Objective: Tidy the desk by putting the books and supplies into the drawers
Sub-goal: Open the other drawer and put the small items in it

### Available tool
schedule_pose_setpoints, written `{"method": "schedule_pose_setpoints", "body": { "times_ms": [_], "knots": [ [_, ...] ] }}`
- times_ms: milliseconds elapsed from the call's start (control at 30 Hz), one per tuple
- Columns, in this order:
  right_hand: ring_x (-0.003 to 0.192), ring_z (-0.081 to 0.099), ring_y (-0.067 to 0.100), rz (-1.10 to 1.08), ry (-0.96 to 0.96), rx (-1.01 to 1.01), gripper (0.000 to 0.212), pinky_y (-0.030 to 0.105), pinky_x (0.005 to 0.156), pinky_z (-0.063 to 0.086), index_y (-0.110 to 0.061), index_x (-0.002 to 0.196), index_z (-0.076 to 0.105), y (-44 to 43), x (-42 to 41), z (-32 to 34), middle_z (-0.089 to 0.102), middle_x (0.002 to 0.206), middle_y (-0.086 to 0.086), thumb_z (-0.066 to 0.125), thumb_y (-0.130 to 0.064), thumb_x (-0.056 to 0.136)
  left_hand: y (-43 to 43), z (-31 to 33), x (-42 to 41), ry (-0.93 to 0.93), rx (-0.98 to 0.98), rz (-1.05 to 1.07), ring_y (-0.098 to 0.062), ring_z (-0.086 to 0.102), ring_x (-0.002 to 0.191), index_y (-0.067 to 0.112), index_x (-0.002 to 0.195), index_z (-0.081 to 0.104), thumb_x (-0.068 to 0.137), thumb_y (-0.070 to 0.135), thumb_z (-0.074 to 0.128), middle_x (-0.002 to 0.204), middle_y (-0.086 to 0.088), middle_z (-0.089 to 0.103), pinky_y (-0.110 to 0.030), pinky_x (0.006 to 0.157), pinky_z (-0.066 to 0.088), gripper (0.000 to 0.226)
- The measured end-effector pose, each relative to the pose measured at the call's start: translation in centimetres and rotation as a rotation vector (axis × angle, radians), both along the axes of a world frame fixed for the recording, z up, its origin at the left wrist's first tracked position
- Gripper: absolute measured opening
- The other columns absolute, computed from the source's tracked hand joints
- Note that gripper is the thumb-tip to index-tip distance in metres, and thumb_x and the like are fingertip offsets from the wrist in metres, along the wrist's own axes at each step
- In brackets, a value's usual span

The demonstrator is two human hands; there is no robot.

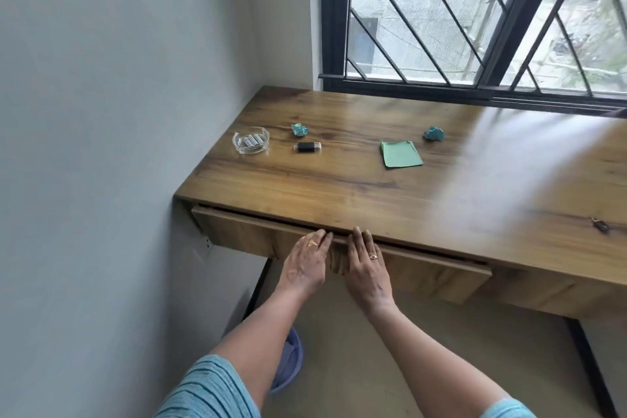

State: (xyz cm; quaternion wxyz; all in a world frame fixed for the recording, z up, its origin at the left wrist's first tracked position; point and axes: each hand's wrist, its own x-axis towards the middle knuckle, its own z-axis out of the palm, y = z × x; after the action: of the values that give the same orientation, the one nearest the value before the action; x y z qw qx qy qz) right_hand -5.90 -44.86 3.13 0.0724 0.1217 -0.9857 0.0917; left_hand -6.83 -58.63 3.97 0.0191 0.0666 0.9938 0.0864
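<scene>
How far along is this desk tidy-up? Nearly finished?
Partway at best. No books lie on the desk, though the drawer's inside is hidden. In hand: the left hand and right hand lie on the drawer front, which stands slightly ajar. Left: the green notes, a crumpled paper ball, a second paper ball, the small black stick and the glass dish of batteries sit on top.

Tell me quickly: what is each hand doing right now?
Left hand: open, flat on the drawer front.
Right hand: open, flat on the same drawer front.
</scene>
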Motion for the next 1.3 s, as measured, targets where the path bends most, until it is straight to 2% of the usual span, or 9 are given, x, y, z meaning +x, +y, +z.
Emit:
{"method": "schedule_pose_setpoints", "body": {
  "times_ms": [133, 233, 300, 400, 700, 900, 1067, 1200, 1300],
  "knots": [
    [0.104, 0.067, 0.029, -0.011, -0.062, 0.062, 0.056, 0.042, 0.087, 0.053, 0.002, 0.11, 0.068, 0.2, 0.7, 0.9, 0.069, 0.111, 0.016, 0.033, -0.009, 0.068, 1.1, 0.2, 0.3, 0.003, 0.006, 0.057, -0.017, 0.003, 0.148, 0.021, 0.151, 0.017, 0.098, 0.009, 0.032, 0.16, 0.001, 0.009, -0.03, 0.12, -0.003, 0.057],
    [0.099, 0.068, 0.033, -0.065, -0.115, -0.025, 0.045, 0.041, 0.088, 0.053, 0.003, 0.107, 0.068, -0.3, 0.5, 1.8, 0.071, 0.104, 0.018, 0.044, -0.01, 0.072, 2.0, 0.8, 0.6, -0.061, -0.005, 0.102, -0.02, 0.004, 0.148, 0.017, 0.15, 0.018, 0.098, 0.012, 0.034, 0.16, -0.003, 0.008, -0.032, 0.12, -0.002, 0.055],
    [0.103, 0.063, 0.034, -0.062, -0.127, -0.086, 0.045, 0.039, 0.092, 0.05, 0.002, 0.111, 0.065, -0.4, 0.5, 2.6, 0.068, 0.106, 0.016, 0.037, -0.013, 0.08, 2.3, 1.3, 0.8, -0.085, -0.057, 0.096, -0.022, 0.005, 0.148, 0.014, 0.151, 0.017, 0.099, 0.016, 0.034, 0.159, -0.006, 0.009, -0.033, 0.121, 0.001, 0.055],
    [0.112, 0.053, 0.029, -0.042, -0.137, -0.106, 0.032, 0.035, 0.097, 0.04, -0.005, 0.114, 0.059, -0.4, 1.6, 3.5, 0.061, 0.114, 0.012, 0.043, -0.02, 0.09, 1.9, 2.0, 2.0, -0.099, -0.11, 0.079, -0.024, 0.011, 0.147, 0.011, 0.151, 0.014, 0.1, 0.026, 0.03, 0.158, -0.006, 0.014, -0.036, 0.122, 0.0, 0.055],
    [0.097, 0.063, 0.036, -0.26, -0.303, -0.218, 0.03, 0.035, 0.081, 0.051, -0.012, 0.097, 0.072, -2.3, 9.6, 5.3, 0.069, 0.101, 0.015, 0.045, -0.005, 0.086, 0.4, 3.6, 12.1, -0.045, 0.001, 0.097, -0.026, 0.039, 0.13, 0.01, 0.129, 0.052, 0.101, 0.025, 0.034, 0.136, -0.009, 0.046, -0.037, 0.12, 0.014, 0.036],
    [0.09, 0.064, 0.026, -0.29, -0.357, -0.224, 0.021, 0.025, 0.067, 0.043, -0.012, 0.093, 0.073, -3.4, 16.8, 5.8, 0.07, 0.098, 0.01, 0.055, -0.005, 0.087, -0.1, 5.0, 19.5, -0.081, 0.071, 0.161, -0.026, 0.056, 0.114, 0.004, 0.117, 0.063, 0.1, 0.031, 0.041, 0.123, -0.01, 0.056, -0.034, 0.093, 0.047, 0.039],
    [0.081, 0.059, 0.021, -0.261, -0.377, -0.237, 0.014, 0.024, 0.063, 0.037, -0.009, 0.098, 0.07, -4.1, 22.1, 6.4, 0.068, 0.095, 0.008, 0.059, -0.012, 0.089, -0.4, 6.2, 24.2, -0.14, -0.073, 0.122, -0.022, 0.062, 0.101, 0.004, 0.113, 0.065, 0.1, 0.035, 0.042, 0.111, -0.009, 0.06, -0.03, 0.08, 0.051, 0.041],
    [0.077, 0.061, 0.018, -0.257, -0.476, -0.248, 0.011, 0.025, 0.064, 0.049, -0.011, 0.094, 0.07, -4.2, 24.6, 6.8, 0.067, 0.09, 0.006, 0.068, -0.014, 0.084, -0.6, 6.7, 25.8, -0.186, -0.173, 0.097, -0.016, 0.058, 0.078, 0.007, 0.104, 0.068, 0.099, 0.031, 0.045, 0.093, -0.007, 0.065, -0.025, 0.064, 0.048, 0.033],
    [0.075, 0.062, 0.017, -0.209, -0.582, -0.218, 0.01, 0.026, 0.066, 0.053, -0.012, 0.089, 0.068, -4.2, 25.3, 6.8, 0.065, 0.083, 0.003, 0.071, -0.016, 0.08, -0.9, 6.9, 26.7, -0.223, -0.236, 0.069, -0.018, 0.064, 0.086, 0.008, 0.102, 0.069, 0.097, 0.025, 0.049, 0.095, -0.007, 0.067, -0.027, 0.07, 0.054, 0.027]
  ]
}}
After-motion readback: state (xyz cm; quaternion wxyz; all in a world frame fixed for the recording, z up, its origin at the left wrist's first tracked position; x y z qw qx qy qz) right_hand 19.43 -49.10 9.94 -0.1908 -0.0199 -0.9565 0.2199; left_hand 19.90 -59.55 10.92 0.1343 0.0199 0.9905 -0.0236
